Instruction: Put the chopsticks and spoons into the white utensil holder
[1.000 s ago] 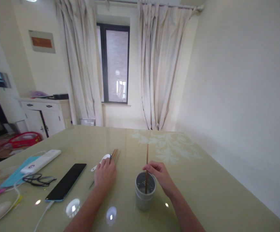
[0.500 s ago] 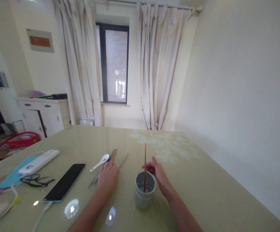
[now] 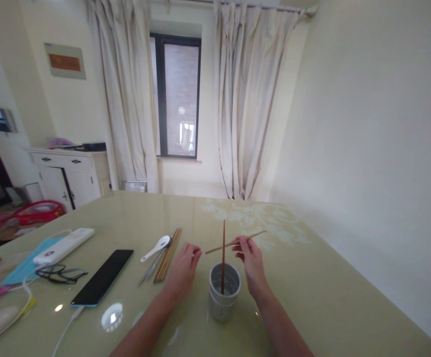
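Note:
My right hand (image 3: 251,260) pinches a wooden chopstick (image 3: 216,249) near its middle, holding it slanted above the table behind the grey cup (image 3: 221,308). Another chopstick (image 3: 223,238), darker, stands upright in that cup. To the left of the cup is my left hand (image 3: 184,267), its fingers curled together and nothing visible in them; its fingertips are just short of the held chopstick's left end. Beside this hand lie several chopsticks (image 3: 169,255) in a bundle, next to a white spoon (image 3: 159,245) and thin metal utensils (image 3: 151,269).
On the left of the table (image 3: 312,297) lie a black phone (image 3: 103,277) with a cable, glasses (image 3: 61,273), a white power strip-like device (image 3: 63,246) and a blue mask (image 3: 29,263). A wall (image 3: 379,148) runs along the right side.
My left hand has come off the chopstick bundle and moved right. A loose chopstick has left the table and is now in my right hand, which has closed on it.

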The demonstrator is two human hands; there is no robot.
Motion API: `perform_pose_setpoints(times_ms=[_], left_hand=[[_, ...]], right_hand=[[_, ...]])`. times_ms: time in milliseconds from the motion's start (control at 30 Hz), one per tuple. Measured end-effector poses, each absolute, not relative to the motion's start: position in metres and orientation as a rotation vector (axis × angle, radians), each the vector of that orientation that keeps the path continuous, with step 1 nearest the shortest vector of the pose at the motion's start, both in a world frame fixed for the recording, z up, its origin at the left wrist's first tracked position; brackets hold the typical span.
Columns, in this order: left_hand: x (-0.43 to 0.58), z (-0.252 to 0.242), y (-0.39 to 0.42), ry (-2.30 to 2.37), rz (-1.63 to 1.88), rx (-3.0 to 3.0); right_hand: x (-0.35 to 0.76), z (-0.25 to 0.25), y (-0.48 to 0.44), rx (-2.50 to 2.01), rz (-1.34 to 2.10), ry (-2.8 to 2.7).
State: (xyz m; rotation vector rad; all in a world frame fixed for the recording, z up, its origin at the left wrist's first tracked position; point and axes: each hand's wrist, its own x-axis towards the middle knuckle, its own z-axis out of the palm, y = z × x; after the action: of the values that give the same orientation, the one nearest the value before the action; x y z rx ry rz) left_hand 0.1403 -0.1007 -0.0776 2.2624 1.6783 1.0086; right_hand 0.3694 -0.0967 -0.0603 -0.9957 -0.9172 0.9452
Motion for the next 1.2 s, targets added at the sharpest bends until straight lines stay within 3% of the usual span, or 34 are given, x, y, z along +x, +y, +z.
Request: perform_pose_setpoints(times_ms=[200, 667, 900, 1200], left_hand=[[0.092, -0.075, -0.092, 2.437, 0.489, 2.357], [0.092, -0.075, -0.096, 2.442, 0.343, 2.28], [0.1, -0.076, -0.094, 2.307, 0.518, 2.335], [0.139, -0.09, -0.1, 1.61, 0.999, 1.965]], right_hand=[[0.416, -0.037, -0.099, -0.774, 0.691, -0.756], [0.373, -0.036, -0.116, -0.937, 0.988, -1.368], [0.372, -0.039, -0.117, -0.982, 0.944, -1.487], [0.372, -0.058, -0.104, -1.085, 0.968, -1.366]])
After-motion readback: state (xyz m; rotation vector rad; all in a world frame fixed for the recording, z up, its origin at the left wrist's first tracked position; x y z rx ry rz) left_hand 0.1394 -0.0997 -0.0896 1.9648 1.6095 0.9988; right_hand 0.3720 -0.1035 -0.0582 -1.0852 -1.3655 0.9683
